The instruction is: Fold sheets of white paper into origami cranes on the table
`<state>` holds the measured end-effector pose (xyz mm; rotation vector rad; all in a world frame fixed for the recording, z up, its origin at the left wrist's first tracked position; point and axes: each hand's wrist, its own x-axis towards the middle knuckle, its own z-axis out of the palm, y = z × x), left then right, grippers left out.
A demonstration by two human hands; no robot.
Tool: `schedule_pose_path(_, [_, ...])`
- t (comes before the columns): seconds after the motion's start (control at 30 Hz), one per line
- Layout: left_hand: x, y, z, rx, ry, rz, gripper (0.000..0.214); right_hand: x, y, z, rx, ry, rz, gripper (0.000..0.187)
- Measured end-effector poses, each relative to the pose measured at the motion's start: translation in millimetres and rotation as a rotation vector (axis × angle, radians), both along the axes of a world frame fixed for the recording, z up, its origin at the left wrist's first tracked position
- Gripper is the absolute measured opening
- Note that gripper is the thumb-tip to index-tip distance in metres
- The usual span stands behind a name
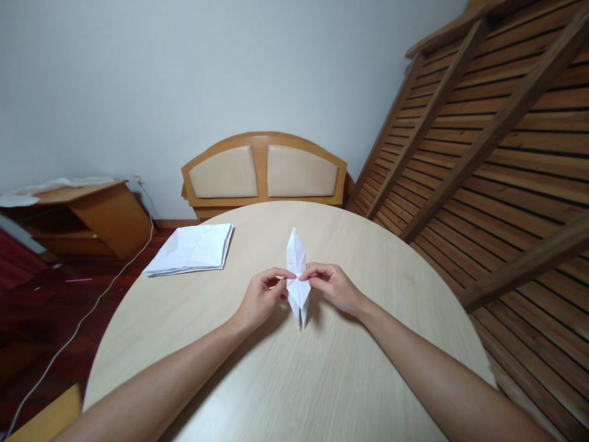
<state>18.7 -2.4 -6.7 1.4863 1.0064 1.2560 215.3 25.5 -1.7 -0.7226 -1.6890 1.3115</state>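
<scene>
A white folded-paper figure (297,252) is held over the middle of the round table (350,380). It has a long diamond flap pointing away from me, a shorter flap folded toward me and two narrow points at the near end. My left hand (264,298) pinches its left edge near the centre between thumb and fingers. From the other side, my right hand (335,287) grips the right edge, its index finger lying on the paper close to the middle fold. The fingertips beneath the paper are partly hidden.
A stack of white paper sheets (193,248) lies at the table's back left. Behind the table stands a wooden headboard (261,166). Wooden slats (497,159) lean along the right. At the left are a low cabinet (101,215) and a white cable (87,316) on the floor.
</scene>
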Motion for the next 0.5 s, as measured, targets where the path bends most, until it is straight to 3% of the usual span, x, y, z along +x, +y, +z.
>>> schedule_pose_path(0.17, [0.8,-1.3,2.0,-0.005,0.002,0.02,0.023,2.2,-0.6,2.9,0.016,-0.023,0.018,0.022])
schedule_pose_path(0.5, [1.5,-2.5,3.0,-0.072,0.007,0.043,0.027,-1.8,3.7,-7.3,-0.061,0.03,-0.1,0.035])
